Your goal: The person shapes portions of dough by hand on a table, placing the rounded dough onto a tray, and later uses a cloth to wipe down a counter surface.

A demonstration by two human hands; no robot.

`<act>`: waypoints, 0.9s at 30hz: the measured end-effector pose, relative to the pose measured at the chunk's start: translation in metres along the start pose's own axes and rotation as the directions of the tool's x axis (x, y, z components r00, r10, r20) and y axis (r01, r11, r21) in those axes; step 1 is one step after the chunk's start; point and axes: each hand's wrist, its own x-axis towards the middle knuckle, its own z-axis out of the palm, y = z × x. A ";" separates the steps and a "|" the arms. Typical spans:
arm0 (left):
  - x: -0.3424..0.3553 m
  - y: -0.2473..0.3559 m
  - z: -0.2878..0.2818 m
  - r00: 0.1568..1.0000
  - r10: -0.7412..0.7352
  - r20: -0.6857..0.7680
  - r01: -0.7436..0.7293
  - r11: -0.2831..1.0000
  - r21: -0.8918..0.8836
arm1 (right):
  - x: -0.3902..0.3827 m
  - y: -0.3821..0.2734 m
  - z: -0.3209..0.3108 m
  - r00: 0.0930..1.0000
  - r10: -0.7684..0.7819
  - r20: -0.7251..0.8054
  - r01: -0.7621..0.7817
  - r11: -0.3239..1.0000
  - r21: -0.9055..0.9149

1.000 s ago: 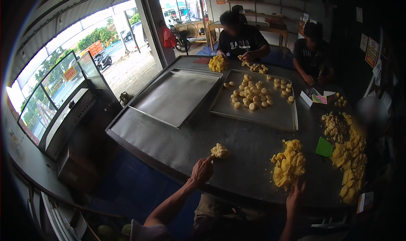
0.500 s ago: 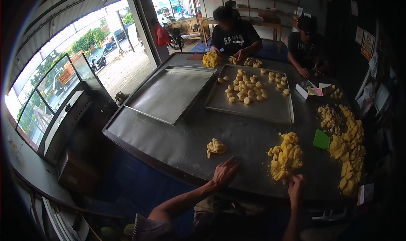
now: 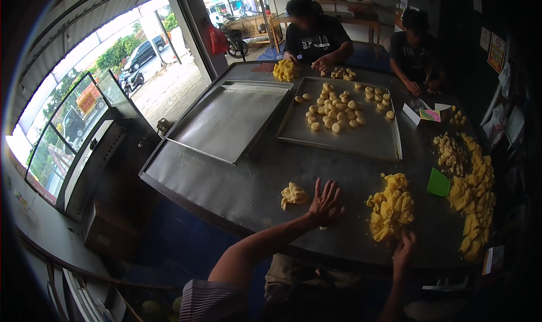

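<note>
My left hand is spread open over the steel table, just right of a pale dough lump; a small pale piece shows beside its wrist. My right hand has curled fingers at the near end of a crumbly yellow mound; what it holds, if anything, is hidden. Right of the mound lie a green scraper, a long band of yellow mixture and pale dough bits.
A bare tray and a tray of dough balls sit farther back on the steel table. Two co-workers work at the far side, near another yellow pile and a white box.
My left hand has left the dough lump and moved right and forward, its fingers now spread. My right hand stays by the yellow mound. A co-worker's hands have lowered to the table.
</note>
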 end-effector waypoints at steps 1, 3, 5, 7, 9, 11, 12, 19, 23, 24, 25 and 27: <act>0.006 0.002 -0.008 0.992 -0.041 0.118 0.042 0.999 -0.005 | 0.003 -0.009 -0.007 0.999 0.041 0.023 -0.041 0.999 -0.020; 0.001 0.005 -0.005 0.991 0.082 0.102 -0.080 0.996 -0.023 | 0.006 -0.012 -0.013 0.999 0.044 0.022 -0.041 0.990 -0.136; -0.002 0.008 -0.001 0.979 0.192 0.071 -0.189 0.981 -0.045 | 0.008 -0.011 -0.013 1.000 0.022 0.011 -0.019 0.982 -0.186; 0.005 0.008 0.004 0.983 0.186 0.000 -0.186 0.982 -0.039 | 0.007 -0.006 -0.012 1.000 -0.025 -0.013 0.022 0.985 -0.172; 0.009 0.005 0.003 0.987 0.152 -0.050 -0.155 0.986 -0.057 | 0.013 -0.022 -0.019 0.999 -0.021 0.043 0.032 0.963 -0.266; 0.012 0.005 -0.003 0.993 0.093 -0.076 -0.101 0.989 -0.106 | 0.019 -0.029 -0.028 0.993 -0.032 0.117 0.068 0.948 -0.312; 0.009 0.006 -0.008 0.997 0.070 -0.035 -0.073 0.994 -0.083 | 0.023 -0.027 -0.033 0.985 -0.047 0.163 0.096 0.946 -0.310; -0.017 0.025 0.011 0.994 0.080 -0.079 -0.047 0.936 0.349 | 0.016 0.015 -0.033 0.987 -0.150 0.062 0.163 0.920 -0.357; -0.011 0.028 -0.019 0.971 -0.224 0.088 0.209 0.966 0.149 | 0.000 -0.033 -0.031 0.969 0.172 0.180 -0.084 0.906 -0.415; -0.019 0.029 -0.022 0.980 -0.196 0.025 0.189 0.967 0.173 | -0.004 -0.038 -0.032 0.958 0.196 0.209 -0.096 0.907 -0.411; -0.028 0.031 -0.024 0.985 -0.166 -0.036 0.170 0.965 0.198 | -0.008 -0.039 -0.031 0.956 0.192 0.220 -0.088 0.908 -0.410; -0.055 0.038 -0.024 0.994 -0.037 -0.102 0.059 0.974 0.220 | -0.017 -0.039 -0.030 0.965 0.151 0.213 -0.052 0.910 -0.411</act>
